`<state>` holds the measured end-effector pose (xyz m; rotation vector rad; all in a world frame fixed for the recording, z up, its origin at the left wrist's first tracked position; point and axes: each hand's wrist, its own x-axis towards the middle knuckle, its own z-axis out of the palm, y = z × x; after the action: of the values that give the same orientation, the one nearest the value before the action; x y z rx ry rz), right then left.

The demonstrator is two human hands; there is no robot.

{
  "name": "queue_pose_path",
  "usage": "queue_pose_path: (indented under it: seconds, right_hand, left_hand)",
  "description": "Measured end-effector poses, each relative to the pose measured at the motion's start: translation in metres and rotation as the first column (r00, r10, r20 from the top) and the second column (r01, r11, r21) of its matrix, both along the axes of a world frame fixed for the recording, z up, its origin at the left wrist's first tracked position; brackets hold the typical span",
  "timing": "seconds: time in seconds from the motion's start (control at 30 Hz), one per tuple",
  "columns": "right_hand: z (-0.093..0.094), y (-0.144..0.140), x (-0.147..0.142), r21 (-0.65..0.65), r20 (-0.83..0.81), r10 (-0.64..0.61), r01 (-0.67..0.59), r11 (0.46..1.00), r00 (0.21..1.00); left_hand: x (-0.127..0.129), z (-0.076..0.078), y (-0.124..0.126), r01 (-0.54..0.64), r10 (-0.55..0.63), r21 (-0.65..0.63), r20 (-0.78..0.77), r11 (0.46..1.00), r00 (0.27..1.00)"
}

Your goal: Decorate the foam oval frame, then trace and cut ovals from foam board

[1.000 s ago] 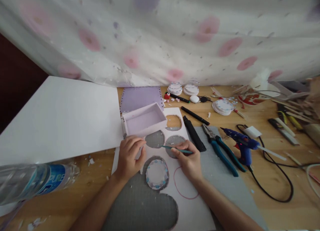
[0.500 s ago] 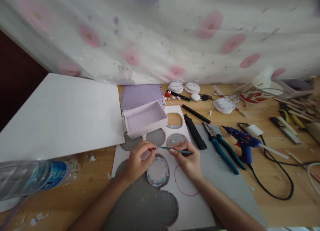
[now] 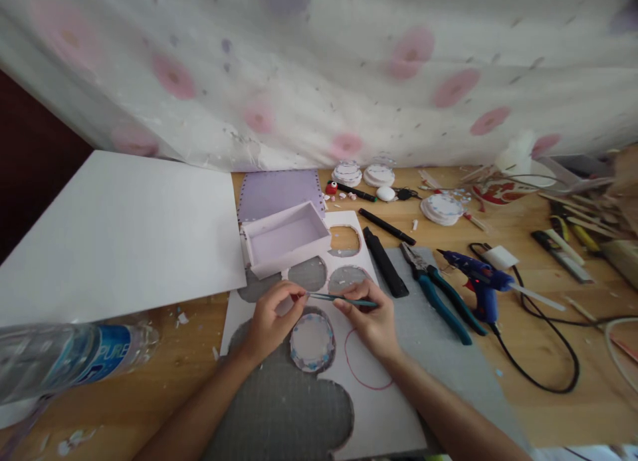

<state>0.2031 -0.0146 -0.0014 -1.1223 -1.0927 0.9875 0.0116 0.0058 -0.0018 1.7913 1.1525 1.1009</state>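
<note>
The thin teal tool (image 3: 341, 299) lay almost level across the view, its long axis running left to right, the fine tip pointing left toward the left hand (image 3: 272, 321) and the handle end resting in the right hand (image 3: 371, 321); it hung just above the white cut-out sheet (image 3: 386, 408), between two round holes and the scalloped disc (image 3: 312, 342). At far left a water bottle (image 3: 70, 361) lay on its side on the wooden table (image 3: 563, 408), beside a large white board (image 3: 119, 235). Behind the hands stood an open lilac box (image 3: 285, 238), just beyond the left hand's knuckles. To the right lay a black marker (image 3: 386, 226), blue-handled pliers (image 3: 438, 295) and a blue glue gun (image 3: 478, 285), all well clear of the tool. The left hand's fingers were curled narrow, thumb and forefinger pinched at the tool's tip. The right hand's fingers were closed around the handle in a pen grip.
</note>
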Motion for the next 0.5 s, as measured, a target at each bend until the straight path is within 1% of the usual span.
queue_pose_path:
  seconds: [0.2, 0.5]
  right_hand:
    - [-0.0034, 0.0, 0.0027, -0.037, 0.01, -0.012, 0.013, 0.999, 1.0]
    - [-0.0009, 0.0004, 0.0021, -0.026, 0.035, -0.017, 0.018, 0.999, 0.999]
  left_hand:
    - [-0.0005, 0.0007, 0.001, 0.021, -0.021, -0.006, 0.008, 1.0, 1.0]
    - [-0.0015, 0.0016, -0.0003, 0.04, -0.04, -0.009, -0.012, 0.999, 0.999]
